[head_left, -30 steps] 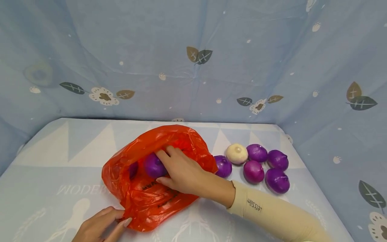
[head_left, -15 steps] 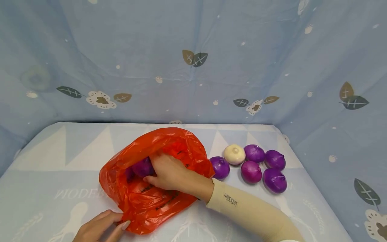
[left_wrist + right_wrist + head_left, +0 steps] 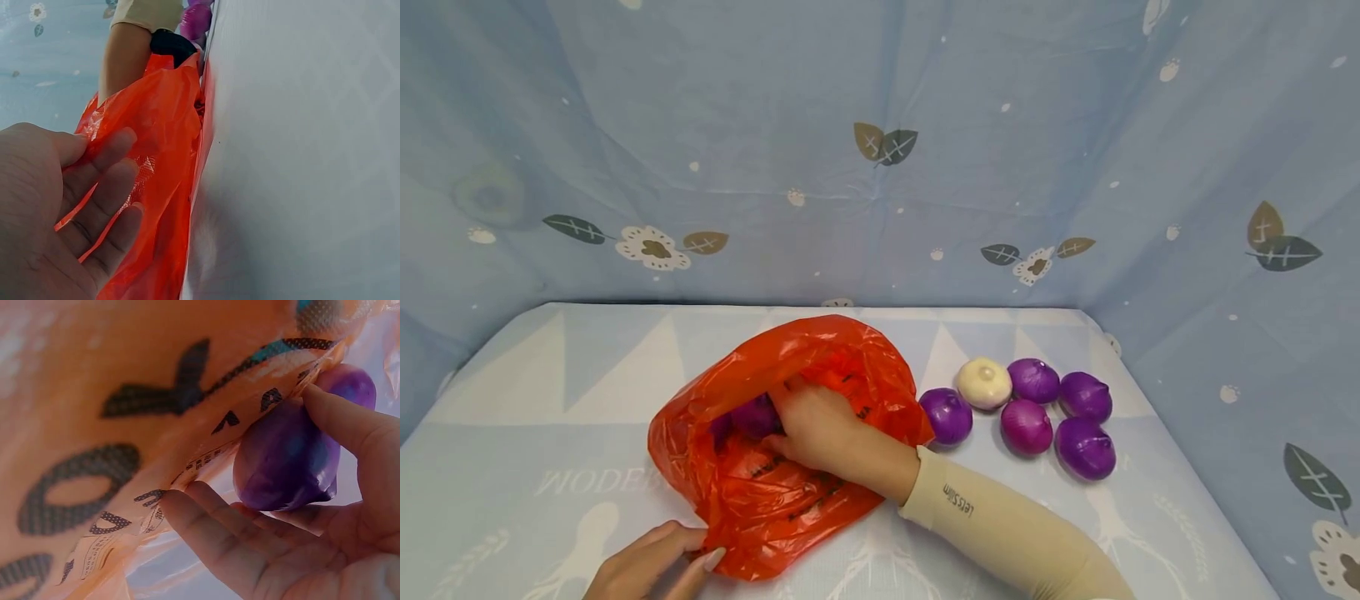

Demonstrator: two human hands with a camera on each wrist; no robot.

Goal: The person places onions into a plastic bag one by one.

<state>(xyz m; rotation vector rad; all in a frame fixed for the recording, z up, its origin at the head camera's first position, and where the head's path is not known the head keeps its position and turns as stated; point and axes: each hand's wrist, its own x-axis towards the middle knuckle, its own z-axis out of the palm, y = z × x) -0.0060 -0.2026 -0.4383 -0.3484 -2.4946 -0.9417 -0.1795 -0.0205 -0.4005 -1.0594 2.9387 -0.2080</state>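
Observation:
A red plastic bag (image 3: 805, 500) with dark print lies on the table, its mouth held wide. My left hand (image 3: 651, 562) pinches the bag's near left edge between thumb and forefinger; the other fingers show loosely spread in the left wrist view. My right hand (image 3: 816, 429) reaches inside the bag. In the right wrist view, a purple onion (image 3: 284, 459) lies between its thumb and spread, nearly straight fingers, the thumb tip at the onion's upper side. A second purple onion (image 3: 353, 384) sits just behind it. The bag's far wall hides the right fingertips in the head view.
Right of the bag, several purple onions (image 3: 1086, 448) and one pale white onion (image 3: 984, 383) stand in a loose cluster. The nearest onion (image 3: 946, 416) sits right at the bag's edge. A blue patterned curtain (image 3: 760, 158) hangs behind the table.
My right hand has moved left and deeper into the bag with a purple onion, and its fingers have loosened there. My left hand keeps its pinch on the bag's edge.

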